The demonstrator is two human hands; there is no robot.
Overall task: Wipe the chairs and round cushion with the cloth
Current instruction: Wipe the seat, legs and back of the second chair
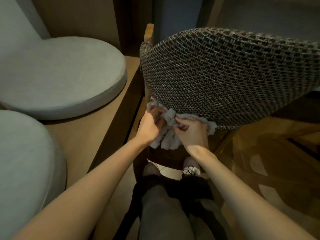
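Note:
A fluffy grey cloth (pixel 168 135) hangs bunched at the lower edge of a chair's woven dark-and-light backrest (pixel 225 73). My left hand (pixel 149 126) grips the cloth's left part, fingers curled into it. On the right, my right hand (pixel 192 131) pinches the cloth where it meets the backrest's bottom edge. A round grey cushion (pixel 58 77) lies on a wooden bench (pixel 103 108) to the left. The chair's wooden post (pixel 149 32) shows above the backrest's left corner.
A second grey cushion (pixel 26 170) sits at the near left on the same bench. The chair's wooden seat and frame (pixel 277 153) spread to the right. My legs and shoes (pixel 173 170) stand on the floor between bench and chair.

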